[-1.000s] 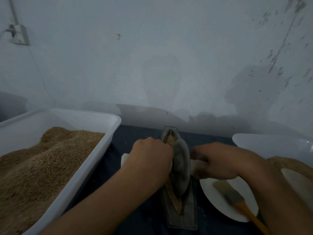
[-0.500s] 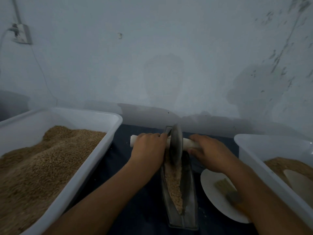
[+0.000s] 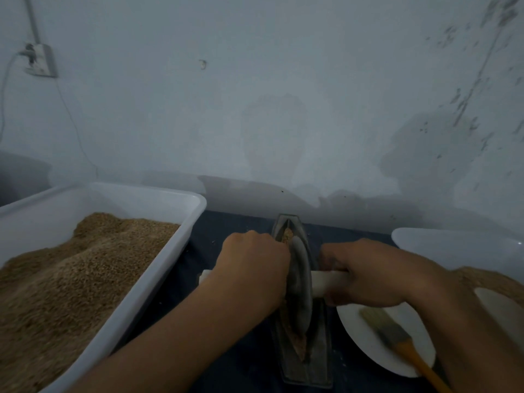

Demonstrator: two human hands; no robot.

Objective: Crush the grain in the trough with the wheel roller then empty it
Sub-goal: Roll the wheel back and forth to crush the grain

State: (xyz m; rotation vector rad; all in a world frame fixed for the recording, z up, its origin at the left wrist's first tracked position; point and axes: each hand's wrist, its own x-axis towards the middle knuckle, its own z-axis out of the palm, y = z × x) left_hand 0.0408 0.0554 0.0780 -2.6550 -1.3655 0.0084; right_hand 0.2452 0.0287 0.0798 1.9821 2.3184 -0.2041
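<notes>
From the head camera, a narrow metal trough (image 3: pixel 302 361) lies lengthwise on the dark desk (image 3: pixel 243 364), its far tip pointing at the wall (image 3: pixel 283 95). Brown grain (image 3: pixel 287 327) lines its groove, with more showing at the far tip.

The wheel roller (image 3: pixel 300 285), a grey disc on a pale crosswise axle, stands upright in the groove about midway along the trough. The left hand (image 3: pixel 253 275) is curled in a closed grip over the axle on the left of the disc, with the pale axle end poking out past it. The right hand (image 3: pixel 368 275) holds the other end in the same closed grip, a short stretch of axle bare between it and the disc.

To the left sits a big white tub (image 3: pixel 158 279) heaped with unground grain (image 3: pixel 65 279). To the right of the trough a white plate (image 3: pixel 377 344) lies flat with a paintbrush (image 3: pixel 397 338) on it (orange handle, bristles toward the trough); the right forearm crosses above its edge. Further right is another white tub (image 3: pixel 453 248) holding a brown heap, perhaps crushed grain, though motion blur and dim light make that hard to judge. A wall socket (image 3: pixel 39 61) with a trailing cable sits high on the left.
</notes>
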